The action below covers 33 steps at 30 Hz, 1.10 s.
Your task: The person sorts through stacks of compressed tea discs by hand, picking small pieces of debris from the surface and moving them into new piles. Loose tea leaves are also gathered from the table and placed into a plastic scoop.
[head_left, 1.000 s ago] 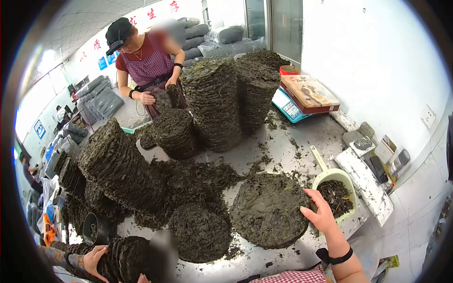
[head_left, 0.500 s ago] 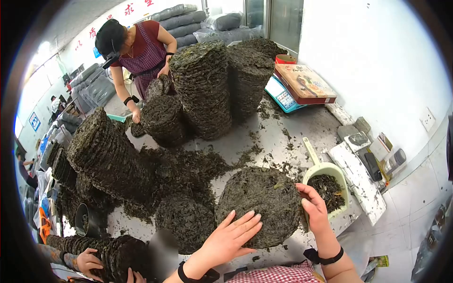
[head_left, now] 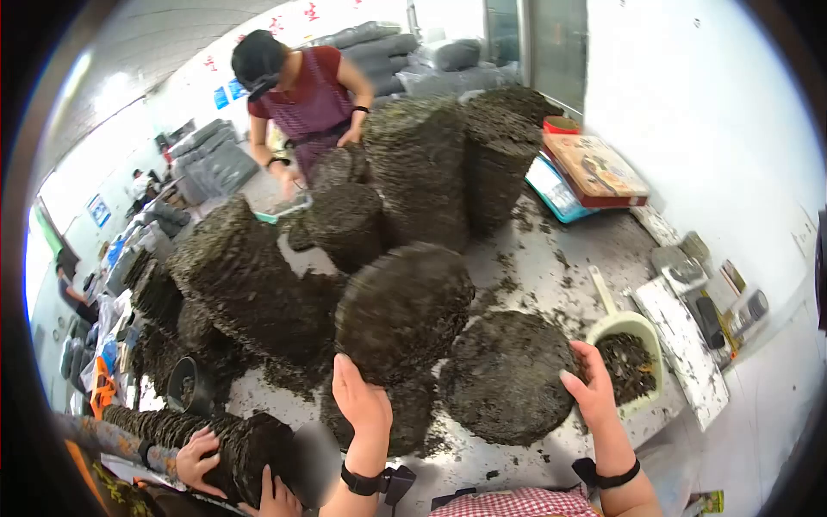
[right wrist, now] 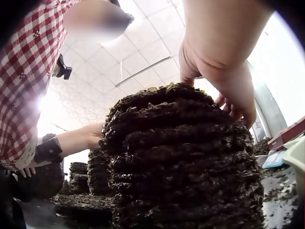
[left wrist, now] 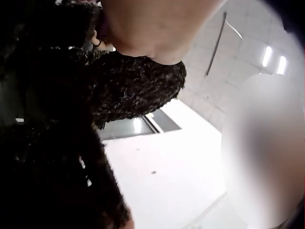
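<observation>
My left hand (head_left: 362, 405) holds a dark round dried seaweed cake (head_left: 405, 314) by its near edge, raised and tilted above the table. Most of that hand's fingers are hidden behind the cake. To the right stands a stack of seaweed cakes (head_left: 508, 379), its many layers plain in the right wrist view. My right hand (head_left: 594, 388) grips this stack's upper right edge, thumb near the top and fingers over the side. Partly covered by the lifted cake is another seaweed pile (head_left: 388, 418). The left wrist view is mostly dark with seaweed.
Tall seaweed stacks (head_left: 422, 172) rise at the back, before a person (head_left: 301, 95) in an apron. Another person's hands (head_left: 202, 461) rest on a lying roll of cakes at lower left. A dustpan (head_left: 659, 345) with scraps, a scale (head_left: 556, 194) under a box, and a white board (head_left: 685, 345) line the right.
My left hand came in over the right stack, then swung left and up with a seaweed cake. My right hand has stayed at that stack's right edge. The head view has shifted.
</observation>
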Available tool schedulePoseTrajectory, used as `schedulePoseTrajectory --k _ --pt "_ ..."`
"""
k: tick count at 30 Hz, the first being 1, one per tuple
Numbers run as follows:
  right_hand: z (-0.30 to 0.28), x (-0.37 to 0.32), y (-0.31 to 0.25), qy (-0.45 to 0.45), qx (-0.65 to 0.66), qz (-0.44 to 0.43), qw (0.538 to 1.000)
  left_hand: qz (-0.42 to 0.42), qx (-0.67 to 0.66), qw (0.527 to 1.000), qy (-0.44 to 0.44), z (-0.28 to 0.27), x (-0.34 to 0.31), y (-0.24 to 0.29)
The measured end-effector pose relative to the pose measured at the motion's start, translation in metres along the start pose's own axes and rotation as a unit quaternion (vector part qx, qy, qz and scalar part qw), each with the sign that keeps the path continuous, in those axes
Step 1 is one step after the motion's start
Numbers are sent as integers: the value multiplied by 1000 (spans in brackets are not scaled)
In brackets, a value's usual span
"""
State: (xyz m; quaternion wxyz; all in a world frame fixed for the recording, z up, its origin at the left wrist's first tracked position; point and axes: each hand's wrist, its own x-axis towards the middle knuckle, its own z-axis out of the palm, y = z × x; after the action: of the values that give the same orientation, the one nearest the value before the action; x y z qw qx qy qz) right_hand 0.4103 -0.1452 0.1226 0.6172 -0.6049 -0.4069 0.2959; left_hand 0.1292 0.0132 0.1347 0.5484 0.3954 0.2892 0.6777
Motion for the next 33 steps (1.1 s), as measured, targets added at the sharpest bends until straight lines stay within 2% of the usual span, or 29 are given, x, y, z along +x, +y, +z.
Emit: schedulePoseTrajectory --k 1,3,5,7,9,10,14,21,23,24,26,31,33 --pt "0 1 5 -6 1 -8 1000 18 6 1000 9 -6 9 1" --pt "2 1 11 5 8 -12 1000 -67 -182 973 124 -25 25 -2" --pt "1 1 17 15 17 -17 1000 -102 -188 963 165 -48 27 -9" --pt "3 2 18 20 6 -12 1000 -118 -190 959 174 -54 20 -8" --pt "5 2 17 20 6 -18 1000 -156 -177 947 220 -51 12 1" --pt "5 2 17 24 -7 -12 1000 -149 -199 951 183 -56 8 0" --pt "9 0 14 23 10 -6 1000 -190 -188 946 183 -67 -2 -3" --pt "7 0 21 27 27 -18 999 -235 -196 925 227 -79 -15 -9" --pt "7 0 25 45 22 -29 998 -236 -227 933 149 -80 -18 -9" --pt "7 0 26 48 25 -32 998 -240 -225 933 147 -72 -17 -2" --pt "10 -2 21 48 30 -32 998 -271 -203 919 201 -55 -16 10" --pt "7 -7 33 73 28 -34 996 -301 -171 915 205 -77 -20 -3" --pt "3 -5 40 73 30 -36 996 -272 -219 926 142 -88 -24 -9"
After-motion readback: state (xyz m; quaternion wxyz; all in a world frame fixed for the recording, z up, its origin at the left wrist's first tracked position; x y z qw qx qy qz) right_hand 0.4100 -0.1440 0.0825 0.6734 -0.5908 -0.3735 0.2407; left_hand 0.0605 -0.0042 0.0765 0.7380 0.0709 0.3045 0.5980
